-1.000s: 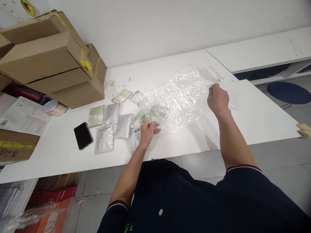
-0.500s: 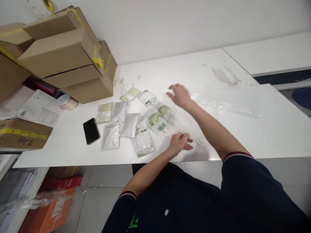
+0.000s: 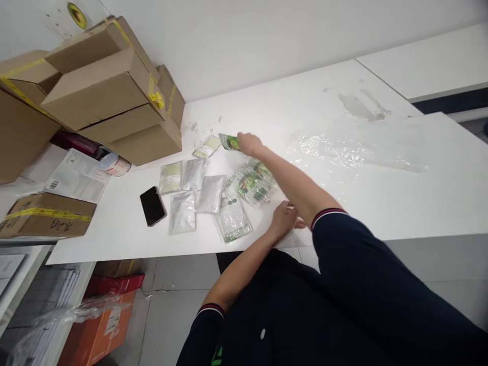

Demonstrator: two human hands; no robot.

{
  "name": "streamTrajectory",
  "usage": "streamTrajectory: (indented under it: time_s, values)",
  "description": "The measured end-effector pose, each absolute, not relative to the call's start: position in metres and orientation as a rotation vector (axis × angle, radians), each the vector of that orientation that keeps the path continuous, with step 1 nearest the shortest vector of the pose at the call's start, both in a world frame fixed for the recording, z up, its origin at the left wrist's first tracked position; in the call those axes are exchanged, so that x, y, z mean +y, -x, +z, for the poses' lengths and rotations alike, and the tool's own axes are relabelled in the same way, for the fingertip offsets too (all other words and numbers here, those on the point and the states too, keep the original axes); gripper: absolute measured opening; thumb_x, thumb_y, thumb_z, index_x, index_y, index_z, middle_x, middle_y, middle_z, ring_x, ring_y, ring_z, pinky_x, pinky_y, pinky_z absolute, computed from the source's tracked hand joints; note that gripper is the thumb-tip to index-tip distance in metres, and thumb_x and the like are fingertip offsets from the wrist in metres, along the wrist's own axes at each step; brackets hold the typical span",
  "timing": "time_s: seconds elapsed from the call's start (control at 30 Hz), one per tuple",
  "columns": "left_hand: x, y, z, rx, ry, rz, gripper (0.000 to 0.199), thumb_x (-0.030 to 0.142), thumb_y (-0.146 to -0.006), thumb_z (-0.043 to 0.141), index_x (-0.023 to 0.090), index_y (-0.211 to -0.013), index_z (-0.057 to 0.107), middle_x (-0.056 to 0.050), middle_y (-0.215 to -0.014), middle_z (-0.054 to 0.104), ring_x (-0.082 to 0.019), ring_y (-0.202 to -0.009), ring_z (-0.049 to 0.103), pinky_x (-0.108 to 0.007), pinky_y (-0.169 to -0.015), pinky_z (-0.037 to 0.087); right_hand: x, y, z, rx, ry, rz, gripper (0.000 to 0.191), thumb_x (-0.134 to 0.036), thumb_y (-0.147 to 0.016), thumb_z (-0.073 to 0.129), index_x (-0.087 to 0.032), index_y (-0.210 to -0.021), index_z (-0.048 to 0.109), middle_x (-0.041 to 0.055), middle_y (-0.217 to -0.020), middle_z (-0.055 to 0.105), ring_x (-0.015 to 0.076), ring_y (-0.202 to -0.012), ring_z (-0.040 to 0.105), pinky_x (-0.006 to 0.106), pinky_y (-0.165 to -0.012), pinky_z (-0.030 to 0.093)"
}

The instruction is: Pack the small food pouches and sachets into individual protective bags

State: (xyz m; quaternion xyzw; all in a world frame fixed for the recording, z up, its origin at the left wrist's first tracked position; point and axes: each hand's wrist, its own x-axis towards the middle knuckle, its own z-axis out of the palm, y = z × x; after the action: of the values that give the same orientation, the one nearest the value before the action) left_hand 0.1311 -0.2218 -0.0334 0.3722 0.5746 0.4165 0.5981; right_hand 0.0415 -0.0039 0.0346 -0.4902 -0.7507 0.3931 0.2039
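Note:
My right hand (image 3: 250, 144) grips the right end of a green printed packet (image 3: 230, 142), tilted up from the table near a pale green packet (image 3: 208, 147). Partly behind my right forearm, my left hand (image 3: 284, 219) is low over the table near its front edge; its fingers are curled, and whatever they may hold is hidden. Between the hands lie green packets with a fruit picture (image 3: 249, 184). A clear-wrapped packet (image 3: 232, 219) is left of my left hand. Several silver packets (image 3: 182, 212) lie farther left, beside another pale green one (image 3: 171, 178).
A black phone (image 3: 153, 206) lies left of the packets. Cardboard boxes (image 3: 102, 91) are stacked at the back left, with a round tub (image 3: 115, 164) in front. Crumpled clear plastic (image 3: 335, 150) spreads over the right part of the white table (image 3: 389, 203).
My right hand has moved left and closed on the green packet, which is now lifted at one end. My left hand has stayed near the table's front edge.

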Motion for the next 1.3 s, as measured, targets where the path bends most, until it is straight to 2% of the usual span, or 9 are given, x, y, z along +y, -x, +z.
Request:
streamTrajectory:
  time_s: [0.1,0.17,0.27,0.37,0.53,0.7,0.87,1.13,1.3]
  values:
    - [-0.231,-0.132,-0.037,1.245,-0.68,0.928,0.026,0.037,-0.089,0.057,0.017,-0.102,0.052,-0.008,-0.084,0.07,-0.018,-0.06,0.069,-0.037,-0.065,0.06,0.0,-0.096,0.062,-2.075,1.357,0.933,0.02,-0.018,-0.092,0.056,-0.013,-0.111,0.059,0.0093,-0.118,0.062,0.0231,-0.116,0.054,0.046,-0.103,0.042]
    - [-0.241,-0.126,-0.036,1.238,-0.716,0.929,0.028,0.039,-0.089,0.057,0.017,-0.105,0.05,-0.009,-0.09,0.069,-0.015,-0.059,0.068,-0.035,-0.065,0.059,-0.012,-0.15,0.078,-1.973,1.293,0.819,0.016,-0.02,-0.093,0.051,-0.015,-0.107,0.059,0.0068,-0.109,0.064,0.021,-0.106,0.058,0.04,-0.093,0.048]
    - [-0.256,-0.108,-0.032,1.455,-1.124,0.976,0.021,0.036,-0.089,0.057,0.019,-0.101,0.055,-0.009,-0.095,0.068,-0.017,-0.071,0.068,-0.035,-0.073,0.057,-0.051,-0.245,0.089,-1.741,1.239,0.831,0.016,-0.028,-0.093,0.047,-0.016,-0.098,0.057,0.0026,-0.08,0.06,0.0145,-0.072,0.058,0.032,-0.067,0.051]
    - [-0.255,-0.089,-0.028,1.719,-1.811,0.993,0.017,0.024,-0.089,0.055,0.021,-0.104,0.062,-0.013,-0.108,0.065,-0.025,-0.101,0.062,-0.043,-0.092,0.047,-0.098,-0.332,0.075,-1.49,1.281,0.83,0.006,-0.028,-0.084,0.054,-0.022,-0.086,0.056,-0.002,-0.061,0.046,0.009,-0.047,0.04,0.027,-0.047,0.038]
    - [-0.22,-0.082,-0.031,1.798,-2.343,0.935,0.042,0.008,-0.088,0.044,0.029,-0.119,0.064,-0.013,-0.131,0.057,-0.03,-0.125,0.047,-0.051,-0.102,0.032,-0.147,-0.402,0.035,-1.23,1.499,0.949,0.012,-0.032,-0.077,0.058,-0.025,-0.085,0.06,0.0053,-0.072,0.061,0.0184,-0.055,0.054,0.034,-0.047,0.041]
    - [-0.204,-0.097,-0.037,1.548,-2.299,0.931,0.026,0.016,-0.091,0.046,0.026,-0.09,0.07,-0.011,-0.111,0.068,-0.03,-0.122,0.051,-0.053,-0.103,0.028,-0.154,-0.39,0.025,-1.194,1.561,1.23,0.024,-0.034,-0.069,0.063,-0.022,-0.089,0.066,0.0064,-0.076,0.067,0.0234,-0.063,0.063,0.039,-0.052,0.051]
    - [-0.219,-0.11,-0.036,1.407,-2.096,0.962,0.021,0.029,-0.091,0.051,0.026,-0.082,0.069,-0.01,-0.096,0.071,-0.03,-0.116,0.056,-0.054,-0.103,0.027,-0.143,-0.363,0.02,-1.342,1.494,1.518,0.019,-0.028,-0.066,0.065,-0.02,-0.083,0.067,0.0066,-0.073,0.07,0.0245,-0.066,0.066,0.038,-0.054,0.054]
    - [-0.229,-0.116,-0.042,1.323,-2.125,0.854,0.024,0.028,-0.093,0.045,0.025,-0.081,0.065,-0.012,-0.1,0.07,-0.027,-0.108,0.06,-0.052,-0.103,0.03,-0.137,-0.35,-0.002,-1.786,1.561,1.493,0.026,-0.022,-0.071,0.061,-0.021,-0.095,0.072,0.0069,-0.086,0.073,0.0236,-0.069,0.066,0.035,-0.055,0.053]
    - [-0.226,-0.118,-0.039,1.216,-2.109,0.881,0.018,0.022,-0.09,0.051,0.025,-0.092,0.068,-0.012,-0.121,0.067,-0.028,-0.128,0.053,-0.05,-0.112,0.025,-0.141,-0.356,-0.006,-1.891,1.592,1.426,0.03,-0.024,-0.074,0.056,-0.02,-0.099,0.072,0.0067,-0.087,0.073,0.0226,-0.071,0.065,0.034,-0.056,0.051]
